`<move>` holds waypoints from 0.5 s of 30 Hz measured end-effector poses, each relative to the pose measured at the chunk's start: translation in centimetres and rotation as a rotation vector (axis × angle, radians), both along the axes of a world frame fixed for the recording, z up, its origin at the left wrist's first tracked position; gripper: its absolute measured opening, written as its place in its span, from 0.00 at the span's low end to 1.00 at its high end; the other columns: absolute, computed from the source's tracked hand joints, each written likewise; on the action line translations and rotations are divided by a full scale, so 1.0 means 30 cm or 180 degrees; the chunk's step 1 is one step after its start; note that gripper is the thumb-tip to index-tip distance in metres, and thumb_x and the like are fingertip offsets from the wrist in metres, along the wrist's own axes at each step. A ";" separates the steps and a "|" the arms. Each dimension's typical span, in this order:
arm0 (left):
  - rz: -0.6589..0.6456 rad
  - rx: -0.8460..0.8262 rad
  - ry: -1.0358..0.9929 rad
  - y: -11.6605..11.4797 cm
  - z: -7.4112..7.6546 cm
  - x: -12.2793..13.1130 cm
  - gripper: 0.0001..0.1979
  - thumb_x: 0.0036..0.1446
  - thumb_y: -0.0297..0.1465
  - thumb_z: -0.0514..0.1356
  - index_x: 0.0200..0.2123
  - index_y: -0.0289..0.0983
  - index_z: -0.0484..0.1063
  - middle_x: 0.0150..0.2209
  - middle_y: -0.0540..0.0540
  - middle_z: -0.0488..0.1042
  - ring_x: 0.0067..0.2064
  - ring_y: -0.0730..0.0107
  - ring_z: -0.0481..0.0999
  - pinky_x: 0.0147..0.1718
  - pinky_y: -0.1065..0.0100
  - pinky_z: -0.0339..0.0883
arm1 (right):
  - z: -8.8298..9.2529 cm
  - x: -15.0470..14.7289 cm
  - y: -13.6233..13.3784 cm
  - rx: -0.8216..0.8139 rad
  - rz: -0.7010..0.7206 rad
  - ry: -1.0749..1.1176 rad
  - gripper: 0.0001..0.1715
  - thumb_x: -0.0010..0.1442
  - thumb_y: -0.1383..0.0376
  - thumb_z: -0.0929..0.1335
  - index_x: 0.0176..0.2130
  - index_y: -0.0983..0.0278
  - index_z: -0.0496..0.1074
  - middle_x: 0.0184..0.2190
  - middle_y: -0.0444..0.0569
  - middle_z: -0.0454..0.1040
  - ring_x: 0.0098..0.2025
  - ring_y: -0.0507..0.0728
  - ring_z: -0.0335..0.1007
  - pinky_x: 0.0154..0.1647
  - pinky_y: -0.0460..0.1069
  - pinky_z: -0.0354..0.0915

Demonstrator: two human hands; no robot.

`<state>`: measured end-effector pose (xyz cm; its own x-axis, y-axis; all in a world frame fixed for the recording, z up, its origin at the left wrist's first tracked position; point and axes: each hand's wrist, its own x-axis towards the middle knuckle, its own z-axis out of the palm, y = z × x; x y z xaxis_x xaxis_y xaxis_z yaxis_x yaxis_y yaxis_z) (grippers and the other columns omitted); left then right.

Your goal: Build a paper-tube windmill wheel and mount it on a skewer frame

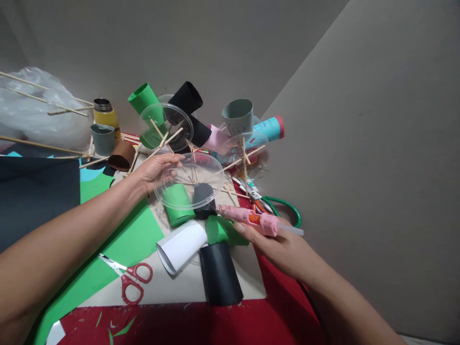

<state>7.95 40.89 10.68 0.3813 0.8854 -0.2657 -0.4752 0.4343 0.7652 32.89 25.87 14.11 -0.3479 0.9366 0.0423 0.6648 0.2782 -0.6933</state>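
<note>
My left hand grips the edge of a clear plastic lid that forms part of a model built from wooden sticks and rolled paper tubes. My right hand holds a pink hot glue gun, its nozzle pointing left toward a black tube under the lid. A green tube, a white tube and a larger black tube hang at the model's near side. A second clear lid stands behind, with green and black tubes around it.
Red-handled scissors lie on green paper at the front left. Green-handled scissors lie right of the model. A yellow flask, a grey cup, a plastic bag and black paper sit at the left. Brown cardboard walls stand behind and right.
</note>
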 end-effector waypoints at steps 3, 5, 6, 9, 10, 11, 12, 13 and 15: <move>-0.0011 0.0003 -0.0008 0.000 -0.002 -0.003 0.10 0.53 0.20 0.62 0.39 0.32 0.76 0.23 0.49 0.74 0.16 0.79 0.68 0.14 0.80 0.64 | 0.002 -0.005 -0.003 0.0015 0.0001 -0.0048 0.21 0.68 0.56 0.63 0.57 0.54 0.73 0.55 0.48 0.75 0.59 0.63 0.68 0.60 0.60 0.66; -0.0003 0.0028 0.0014 0.000 -0.004 -0.005 0.09 0.53 0.20 0.61 0.38 0.31 0.76 0.23 0.49 0.74 0.16 0.80 0.68 0.14 0.80 0.64 | 0.005 -0.007 -0.007 -0.0031 0.0005 -0.0025 0.21 0.68 0.55 0.63 0.57 0.55 0.73 0.54 0.48 0.76 0.58 0.62 0.70 0.59 0.60 0.67; 0.0006 0.0040 0.0033 0.000 -0.005 -0.006 0.09 0.53 0.20 0.61 0.38 0.31 0.76 0.23 0.49 0.74 0.16 0.80 0.68 0.14 0.80 0.64 | 0.007 -0.006 -0.010 -0.0049 0.0005 0.0004 0.22 0.68 0.55 0.63 0.57 0.55 0.73 0.53 0.48 0.76 0.57 0.62 0.70 0.59 0.59 0.67; 0.0029 0.0073 0.0066 -0.001 -0.005 -0.007 0.09 0.53 0.20 0.60 0.38 0.31 0.77 0.24 0.49 0.74 0.16 0.80 0.69 0.13 0.80 0.63 | 0.009 0.012 -0.027 -0.0049 -0.0210 -0.0064 0.21 0.67 0.52 0.63 0.49 0.57 0.79 0.43 0.48 0.81 0.49 0.62 0.76 0.53 0.56 0.72; 0.0031 0.0071 0.0072 -0.001 -0.005 -0.008 0.09 0.53 0.20 0.60 0.38 0.31 0.77 0.24 0.49 0.74 0.16 0.80 0.69 0.12 0.80 0.63 | 0.009 0.022 -0.033 -0.0050 -0.0375 -0.0158 0.21 0.66 0.50 0.63 0.42 0.57 0.81 0.36 0.48 0.82 0.43 0.61 0.79 0.47 0.54 0.75; 0.0035 0.0065 0.0074 -0.002 -0.004 -0.008 0.09 0.53 0.20 0.61 0.38 0.31 0.77 0.24 0.49 0.74 0.16 0.80 0.69 0.12 0.80 0.63 | 0.009 0.032 -0.039 -0.0065 -0.0558 -0.0272 0.23 0.66 0.48 0.63 0.36 0.56 0.81 0.30 0.47 0.81 0.36 0.60 0.79 0.40 0.53 0.77; 0.0044 0.0062 0.0072 -0.002 -0.004 -0.009 0.09 0.53 0.20 0.61 0.38 0.31 0.77 0.24 0.49 0.74 0.16 0.80 0.69 0.12 0.80 0.63 | 0.009 0.042 -0.043 -0.0084 -0.0727 -0.0386 0.26 0.65 0.46 0.62 0.29 0.56 0.80 0.24 0.46 0.79 0.30 0.59 0.78 0.33 0.51 0.77; 0.0054 0.0064 0.0061 -0.002 -0.004 -0.010 0.09 0.52 0.20 0.61 0.37 0.31 0.77 0.24 0.49 0.74 0.16 0.80 0.69 0.12 0.80 0.63 | 0.009 0.050 -0.046 -0.0103 -0.0832 -0.0472 0.29 0.65 0.45 0.61 0.25 0.56 0.78 0.21 0.45 0.77 0.26 0.58 0.76 0.28 0.50 0.75; 0.0041 0.0088 -0.0021 0.000 -0.007 -0.013 0.09 0.52 0.20 0.62 0.37 0.31 0.77 0.24 0.49 0.74 0.16 0.80 0.69 0.13 0.80 0.64 | 0.011 0.058 -0.048 -0.0093 -0.0873 -0.0543 0.33 0.66 0.44 0.60 0.21 0.57 0.75 0.18 0.45 0.75 0.22 0.57 0.73 0.24 0.49 0.73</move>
